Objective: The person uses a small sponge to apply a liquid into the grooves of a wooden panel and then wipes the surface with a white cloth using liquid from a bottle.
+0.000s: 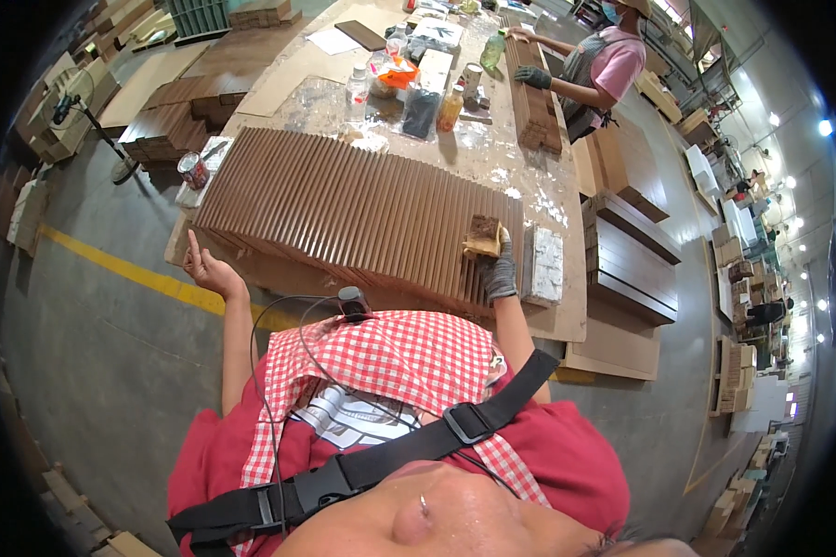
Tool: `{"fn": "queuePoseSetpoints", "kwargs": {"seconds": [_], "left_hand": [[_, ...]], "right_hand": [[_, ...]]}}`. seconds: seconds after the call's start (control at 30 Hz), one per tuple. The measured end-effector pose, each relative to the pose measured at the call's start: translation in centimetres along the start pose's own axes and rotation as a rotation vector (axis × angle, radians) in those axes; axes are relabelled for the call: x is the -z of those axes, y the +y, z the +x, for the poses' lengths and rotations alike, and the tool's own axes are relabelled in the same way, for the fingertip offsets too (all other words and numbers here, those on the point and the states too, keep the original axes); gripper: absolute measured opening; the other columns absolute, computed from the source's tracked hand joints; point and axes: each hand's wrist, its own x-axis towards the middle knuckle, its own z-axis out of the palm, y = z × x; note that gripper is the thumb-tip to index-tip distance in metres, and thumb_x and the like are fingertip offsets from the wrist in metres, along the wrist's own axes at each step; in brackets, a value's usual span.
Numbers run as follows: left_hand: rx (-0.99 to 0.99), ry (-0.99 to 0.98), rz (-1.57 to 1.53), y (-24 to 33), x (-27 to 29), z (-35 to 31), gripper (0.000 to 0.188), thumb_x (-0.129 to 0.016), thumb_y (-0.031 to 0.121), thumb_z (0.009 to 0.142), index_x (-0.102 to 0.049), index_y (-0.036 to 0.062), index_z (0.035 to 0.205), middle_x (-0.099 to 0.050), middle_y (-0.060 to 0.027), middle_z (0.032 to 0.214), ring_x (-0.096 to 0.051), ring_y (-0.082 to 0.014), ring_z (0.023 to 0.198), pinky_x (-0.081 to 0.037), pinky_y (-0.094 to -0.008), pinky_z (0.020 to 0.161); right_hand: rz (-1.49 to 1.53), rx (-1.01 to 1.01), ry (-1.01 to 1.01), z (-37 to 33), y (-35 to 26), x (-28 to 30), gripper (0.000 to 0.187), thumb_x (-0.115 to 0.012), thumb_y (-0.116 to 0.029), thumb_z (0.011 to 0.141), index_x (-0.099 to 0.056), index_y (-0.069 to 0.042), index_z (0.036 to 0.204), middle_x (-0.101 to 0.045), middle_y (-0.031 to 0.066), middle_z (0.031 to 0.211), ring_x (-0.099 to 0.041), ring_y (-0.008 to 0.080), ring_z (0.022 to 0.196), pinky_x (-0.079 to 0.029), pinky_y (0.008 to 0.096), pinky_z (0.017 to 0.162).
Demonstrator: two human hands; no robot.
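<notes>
A long row of brown wooden strips (344, 209) stands packed side by side on the worktable. My right hand (498, 269), in a grey glove, is over the row's right end. It grips a brown-stained sponge (484, 232), whose lower part looks yellowish. Off the left end of the strips is my left hand (212, 269), bare, its index finger stretched out and the others partly bent. Nothing shows in it.
A paint-marked white block (542, 265) sits right of the strips; a tin can (192, 171) stands at their left. Bottles (450, 109) and a dark cloth (421, 112) lie beyond. Across the table, a co-worker (599, 70) handles brown boards (532, 107). A stand fan (70, 110) is at left.
</notes>
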Motion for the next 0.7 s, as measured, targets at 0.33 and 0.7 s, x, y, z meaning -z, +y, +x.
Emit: {"fn": "queuePoseSetpoints", "kwargs": {"seconds": [0.33,0.7], "left_hand": [[0.036,-0.118,-0.239,3.1,-5.4,-0.8,0.036,-0.045,0.004,0.096,-0.069,0.0057,0.122,-0.067,-0.006,0.121,-0.055,-0.0231,0.108,-0.044,-0.036,0.098],[-0.094,-0.588,-0.211,11.4,-20.1,4.7,0.025,-0.07,0.022,0.088,-0.074,0.019,0.113,-0.058,-0.0071,0.109,-0.05,-0.0218,0.11,-0.042,-0.0344,0.095]], "right_hand": [[-0.069,-0.088,0.015,-0.3,-0.1,0.4,0.066,-0.057,-0.059,0.091,-0.051,-0.006,0.13,-0.065,0.0201,0.113,-0.068,0.0362,0.092,-0.062,0.047,0.071],[0.005,-0.101,-0.218,-3.5,1.1,-1.9,0.071,-0.044,-0.063,0.095,-0.049,-0.005,0.135,-0.064,0.025,0.116,-0.068,0.0392,0.092,-0.059,0.0489,0.075]]}}
